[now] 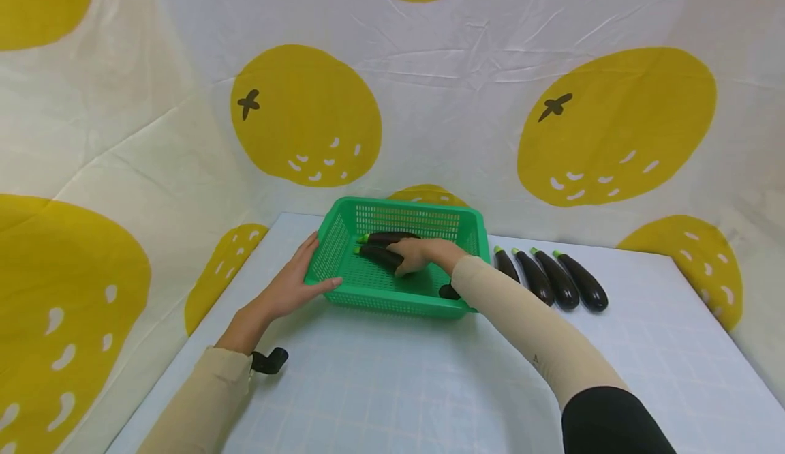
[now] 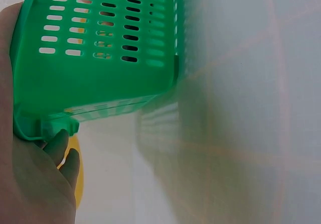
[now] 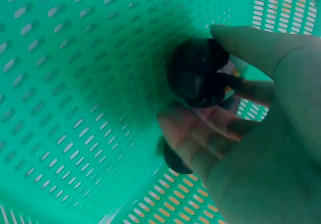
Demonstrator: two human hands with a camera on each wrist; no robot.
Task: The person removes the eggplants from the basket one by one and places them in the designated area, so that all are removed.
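Observation:
A green plastic basket (image 1: pixel 392 302) with slotted walls stands toward the back of the table. At its front left corner my left hand (image 1: pixel 297 283) holds the rim, thumb over the front edge and fingers along the left side. My right hand (image 1: pixel 417 255) reaches inside and grips a dark eggplant (image 1: pixel 378 256) near its thick end, its green stem pointing left. In the right wrist view the thumb and fingers flank the eggplant's rounded end (image 3: pixel 193 76). Another eggplant (image 1: pixel 392 237) lies right behind it. The dark end of one more (image 1: pixel 449 292) shows under my right forearm, mostly hidden.
Several eggplants (image 1: pixel 582 280) lie side by side on the table right of the basket, stems toward the back. A white cloth (image 1: pixel 368 386) with faint checks covers the table. Fabric walls (image 1: pixel 441 99) with yellow fruit prints rise behind and at the sides.

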